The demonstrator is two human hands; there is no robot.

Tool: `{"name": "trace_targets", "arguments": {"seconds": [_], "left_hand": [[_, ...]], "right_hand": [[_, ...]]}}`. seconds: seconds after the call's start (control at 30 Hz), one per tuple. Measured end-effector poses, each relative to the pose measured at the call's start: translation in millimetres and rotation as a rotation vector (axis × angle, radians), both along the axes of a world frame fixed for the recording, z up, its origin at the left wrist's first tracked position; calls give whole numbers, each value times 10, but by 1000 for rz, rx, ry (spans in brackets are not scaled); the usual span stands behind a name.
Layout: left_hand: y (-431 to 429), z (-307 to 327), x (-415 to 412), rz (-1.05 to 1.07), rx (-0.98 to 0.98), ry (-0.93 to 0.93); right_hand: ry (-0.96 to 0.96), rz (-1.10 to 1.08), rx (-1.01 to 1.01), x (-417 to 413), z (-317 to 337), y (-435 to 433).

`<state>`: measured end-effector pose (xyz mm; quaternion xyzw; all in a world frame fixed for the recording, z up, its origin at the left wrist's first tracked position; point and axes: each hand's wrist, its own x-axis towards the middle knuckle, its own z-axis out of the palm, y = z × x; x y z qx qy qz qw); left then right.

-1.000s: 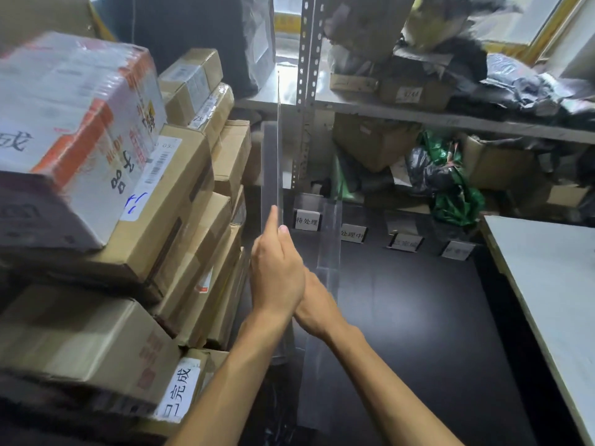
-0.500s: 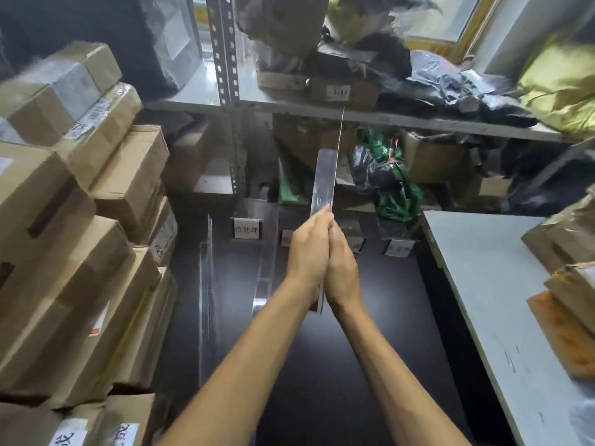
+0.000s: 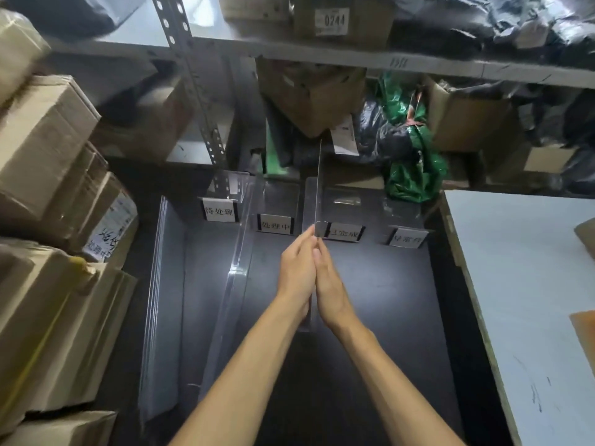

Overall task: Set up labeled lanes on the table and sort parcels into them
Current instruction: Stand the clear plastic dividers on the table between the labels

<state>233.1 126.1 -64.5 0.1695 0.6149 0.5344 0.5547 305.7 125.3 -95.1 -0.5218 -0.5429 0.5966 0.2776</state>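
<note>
A clear acrylic divider sheet (image 3: 318,188) stands on edge over the black table (image 3: 370,317), pointing away from me. My left hand (image 3: 296,275) and my right hand (image 3: 331,284) press flat against its two sides, fingers straight. The sheet's far end lines up between the second label (image 3: 275,225) and the third label (image 3: 344,233). Two more label stands, the first (image 3: 219,211) and the fourth (image 3: 407,238), sit in the same row at the back. Another clear divider (image 3: 238,252) stands between the first two labels, and a further clear sheet (image 3: 161,284) stands at the table's left edge.
Stacked cardboard parcels (image 3: 42,149) crowd the left side. A white table (image 3: 531,284) adjoins on the right. A metal shelf (image 3: 386,61) with boxes and dark and green bags (image 3: 412,156) hangs over the back, its perforated upright (image 3: 196,78) near the first label.
My hands have carried the clear sheet from the left side to the right and lowered it towards the table, to between the second and third labels. My view has turned right and down.
</note>
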Motion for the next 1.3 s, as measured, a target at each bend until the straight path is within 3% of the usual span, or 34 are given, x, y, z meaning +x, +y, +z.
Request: {"name": "trace_targets", "arguments": {"seconds": [0.4,0.8,1.0,1.2,1.3], "left_hand": [[196,-543,-105,-122,-107,76],[176,-457,-154,-184,-94,123],[63,-94,-420,-185,-24,202],[-311,410,-1100,23,141,321],[-599,543,-1595,143,153,452]], "right_hand": [[-61,64,-101,83,-446,190],[-140,36,-136,101,-110,173],[-286,39,54,-16,283,167],[-387,15,557,-686,703,-123],[-410,183,533,-1286,847,-311]]}}
